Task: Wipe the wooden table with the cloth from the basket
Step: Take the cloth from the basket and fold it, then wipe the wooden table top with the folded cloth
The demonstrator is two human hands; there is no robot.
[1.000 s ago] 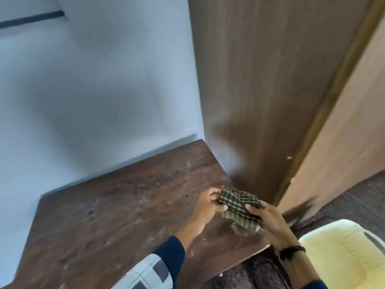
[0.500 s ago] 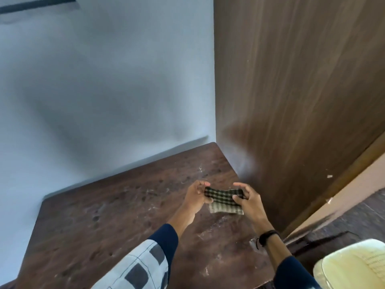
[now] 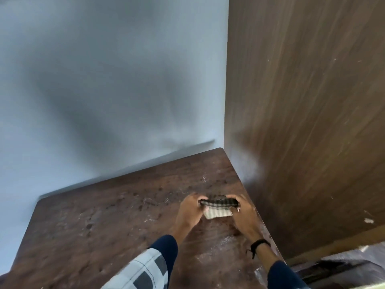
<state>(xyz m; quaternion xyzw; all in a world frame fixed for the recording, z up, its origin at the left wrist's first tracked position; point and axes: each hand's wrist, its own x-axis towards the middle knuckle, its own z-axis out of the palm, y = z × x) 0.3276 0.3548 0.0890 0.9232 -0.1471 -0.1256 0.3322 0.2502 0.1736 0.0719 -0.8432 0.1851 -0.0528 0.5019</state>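
Both hands grip folded checked cloth (image 3: pixel 218 206) between them: left hand (image 3: pixel 190 211) pinches its left end, right hand (image 3: pixel 242 213) its right end. Cloth held over wooden desk (image 3: pixel 104 222) beneath hands

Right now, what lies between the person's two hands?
The head view shows the folded checked cloth spanning the gap: the left hand grips one end, the right hand the other, over the wooden table.
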